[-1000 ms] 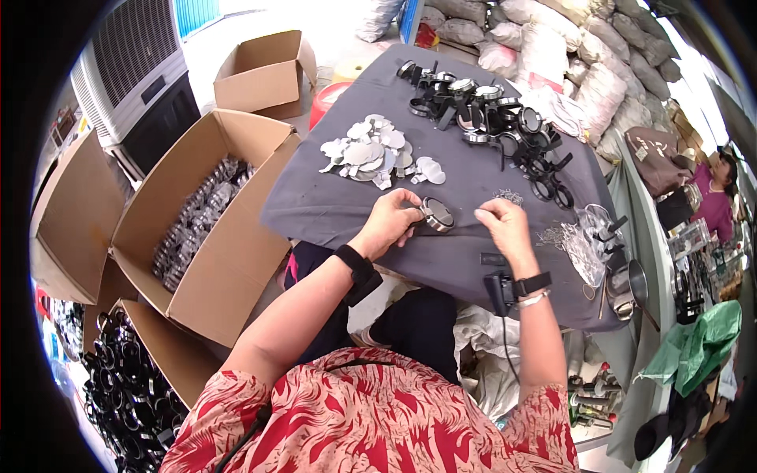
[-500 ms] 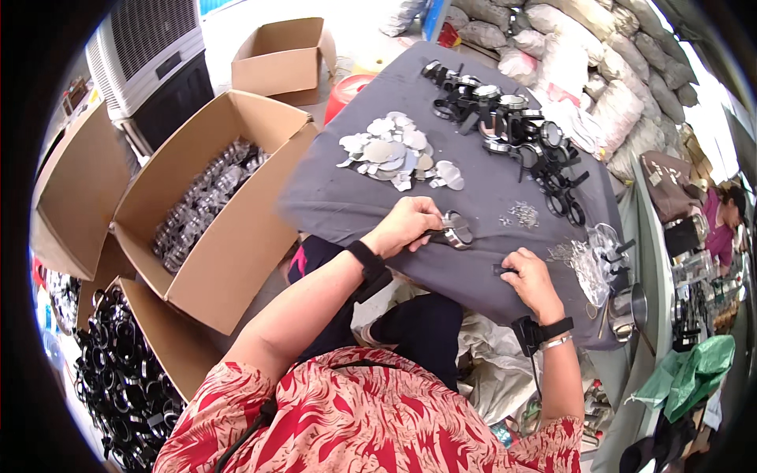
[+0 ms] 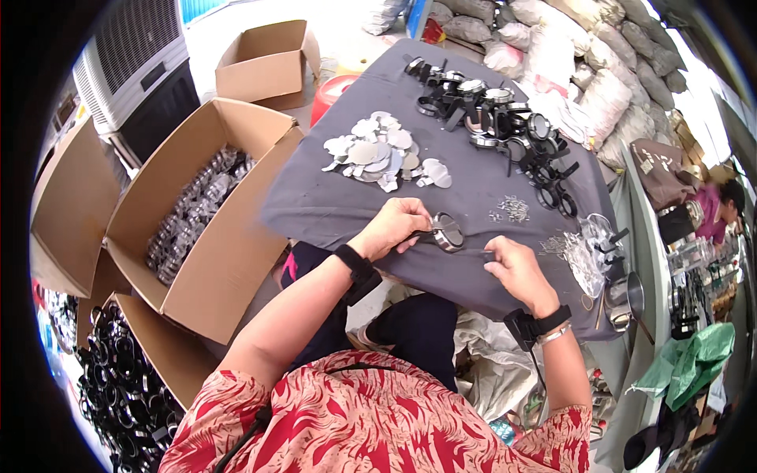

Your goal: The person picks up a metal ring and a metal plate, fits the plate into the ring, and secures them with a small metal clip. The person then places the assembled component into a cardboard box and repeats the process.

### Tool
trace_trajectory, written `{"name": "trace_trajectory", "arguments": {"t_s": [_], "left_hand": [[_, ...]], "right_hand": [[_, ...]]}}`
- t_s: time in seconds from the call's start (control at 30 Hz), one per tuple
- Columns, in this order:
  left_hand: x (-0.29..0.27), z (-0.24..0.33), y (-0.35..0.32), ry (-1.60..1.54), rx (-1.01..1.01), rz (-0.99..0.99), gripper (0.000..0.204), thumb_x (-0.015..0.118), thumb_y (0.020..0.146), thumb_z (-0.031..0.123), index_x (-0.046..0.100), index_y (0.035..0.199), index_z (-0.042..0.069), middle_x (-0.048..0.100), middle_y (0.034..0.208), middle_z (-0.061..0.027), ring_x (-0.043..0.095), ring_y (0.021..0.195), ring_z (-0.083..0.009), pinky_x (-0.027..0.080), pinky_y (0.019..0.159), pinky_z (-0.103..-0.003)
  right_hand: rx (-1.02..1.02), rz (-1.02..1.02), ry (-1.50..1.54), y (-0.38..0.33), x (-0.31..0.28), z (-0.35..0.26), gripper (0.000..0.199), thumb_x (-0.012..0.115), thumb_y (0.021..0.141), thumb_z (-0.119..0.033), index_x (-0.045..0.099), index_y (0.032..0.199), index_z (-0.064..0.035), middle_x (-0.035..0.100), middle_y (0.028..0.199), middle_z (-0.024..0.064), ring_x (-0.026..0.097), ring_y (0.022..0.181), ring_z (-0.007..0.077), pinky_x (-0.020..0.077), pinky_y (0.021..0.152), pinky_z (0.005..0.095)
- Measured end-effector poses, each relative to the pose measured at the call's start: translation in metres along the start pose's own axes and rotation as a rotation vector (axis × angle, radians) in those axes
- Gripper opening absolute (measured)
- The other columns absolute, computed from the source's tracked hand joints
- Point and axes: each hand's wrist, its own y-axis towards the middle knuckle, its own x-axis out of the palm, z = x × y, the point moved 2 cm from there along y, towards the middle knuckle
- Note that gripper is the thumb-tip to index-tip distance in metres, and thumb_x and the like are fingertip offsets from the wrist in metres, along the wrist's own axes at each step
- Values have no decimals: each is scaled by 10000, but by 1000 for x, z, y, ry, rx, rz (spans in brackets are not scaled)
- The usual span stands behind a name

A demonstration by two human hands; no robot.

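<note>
At the near edge of the grey-covered table, my left hand [image 3: 397, 227] is closed on the black strap of a wristwatch [image 3: 448, 232]. Its round, silver-rimmed case points right, toward my other hand. My right hand [image 3: 516, 266], a little to the right, pinches a thin dark piece [image 3: 486, 251], mostly hidden by the fingers; its kind cannot be made out. A gap separates it from the watch. Beyond the left hand lies a pile of flat, round silvery discs [image 3: 380, 152]. Tiny metal pins [image 3: 514, 209] are scattered beyond the right hand.
Several black-strapped watches [image 3: 505, 118] line the table's far right. A clear plastic bag [image 3: 585, 264] and a metal cup [image 3: 625, 298] are at the right edge. Left stand a carton [image 3: 229, 260] of clear-wrapped pieces and a heap of black watches [image 3: 126, 386]. A person [image 3: 716, 213] sits far right.
My right hand has moved up and slightly left, closer to the watch, and the dark piece in it now shows as a thin edge. The watch's round case has tilted in my left hand.
</note>
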Motion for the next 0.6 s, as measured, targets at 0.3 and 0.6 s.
{"name": "trace_trajectory", "arguments": {"t_s": [0.3,0.6], "left_hand": [[4,-2,7,-34,26,7,52,610,809,14,571,775,8,532,556,-30,434,382,-69,312,320,-228],[6,0,1,225,195,27,76,559,834,70,586,835,-1,509,585,8,422,460,-43,306,383,-233]], "right_hand": [[-92,171,488,48,47,-25,136,668,746,40,606,859,-6,576,837,51,584,803,145,472,692,268],[-182,225,279,60,42,-30,199,687,732,-16,586,903,-24,604,807,113,619,726,285,489,636,354]]}}
